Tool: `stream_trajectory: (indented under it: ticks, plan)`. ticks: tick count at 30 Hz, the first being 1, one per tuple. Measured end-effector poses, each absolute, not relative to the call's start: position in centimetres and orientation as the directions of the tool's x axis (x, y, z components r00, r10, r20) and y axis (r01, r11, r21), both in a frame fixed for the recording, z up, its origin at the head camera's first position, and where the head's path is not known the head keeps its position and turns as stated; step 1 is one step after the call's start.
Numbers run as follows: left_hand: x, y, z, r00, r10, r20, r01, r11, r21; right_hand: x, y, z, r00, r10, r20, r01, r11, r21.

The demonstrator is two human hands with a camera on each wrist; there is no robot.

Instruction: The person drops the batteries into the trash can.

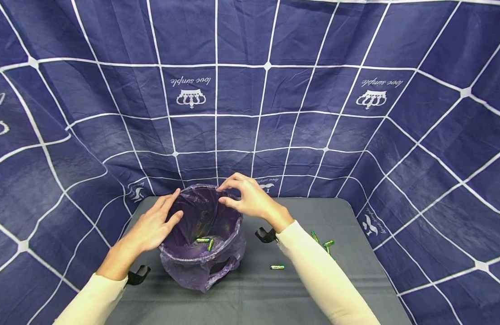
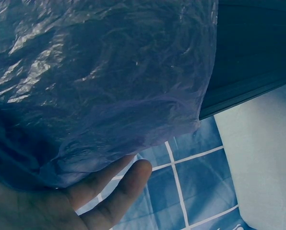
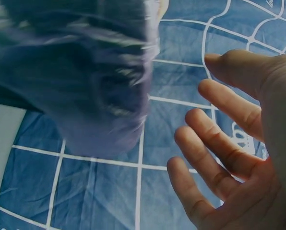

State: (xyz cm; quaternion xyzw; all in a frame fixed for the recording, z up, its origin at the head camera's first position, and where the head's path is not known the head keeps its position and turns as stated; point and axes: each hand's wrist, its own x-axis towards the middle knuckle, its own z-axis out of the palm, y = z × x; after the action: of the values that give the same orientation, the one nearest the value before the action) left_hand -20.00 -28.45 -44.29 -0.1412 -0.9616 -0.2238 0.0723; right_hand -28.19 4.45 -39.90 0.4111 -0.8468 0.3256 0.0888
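A dark bin lined with a purple plastic bag (image 1: 205,266) stands on the table, the bag folded down over its rim. Two green batteries (image 1: 210,245) lie at the bottom inside. My left hand (image 1: 154,225) is at the bin's left rim with fingers extended; the left wrist view has its fingers (image 2: 126,189) against the hanging bag edge. Over the far right rim is my right hand (image 1: 246,196), thumb and fingers apart and nothing between them. In the right wrist view, a gap separates its loosely bent fingers (image 3: 215,139) from the bag (image 3: 104,115).
On the grey table (image 1: 258,298), a single battery (image 1: 276,267) lies to the right of the bin. Several more batteries (image 1: 328,243) are grouped farther right, beyond my right forearm. A blue cloth with white lines (image 1: 298,90) hangs behind and at both sides.
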Motion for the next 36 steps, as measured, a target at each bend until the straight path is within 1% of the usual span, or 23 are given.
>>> stream_trajectory:
  ticks: [6, 10, 19, 23, 30, 36]
  plan:
    - [-20.1, -28.5, -44.5, -0.946, 0.243, 0.216, 0.314, 0.855, 0.412, -28.0, 6.2, -41.1, -0.643, -0.612, 0.46, -0.761, 0.442, -0.476]
    - [-20.2, -28.6, -44.5, -0.947, 0.241, 0.214, 0.31, 0.857, 0.411, -27.7, 7.4, -42.2, -0.658, -0.586, 0.473, -0.749, 0.446, -0.49]
    - [-20.1, -28.5, -44.5, -0.946, 0.242, 0.215, 0.313, 0.857, 0.41, -26.9, 10.1, -45.7, -0.695, -0.527, 0.488, -0.711, 0.409, -0.571]
    - [-20.1, -28.5, -44.4, -0.946, 0.241, 0.218, 0.313, 0.856, 0.411, -26.5, 11.1, -47.6, -0.718, -0.522, 0.46, -0.686, 0.418, -0.596]
    - [-20.1, -28.5, -44.3, -0.95, 0.239, 0.202, 0.304, 0.858, 0.414, -25.9, 12.9, -50.9, -0.768, -0.535, 0.352, -0.615, 0.465, -0.636]
    - [-20.0, -28.5, -44.4, -0.948, 0.239, 0.212, 0.308, 0.856, 0.415, -25.4, 14.3, -53.8, -0.793, -0.54, 0.282, -0.567, 0.484, -0.667]
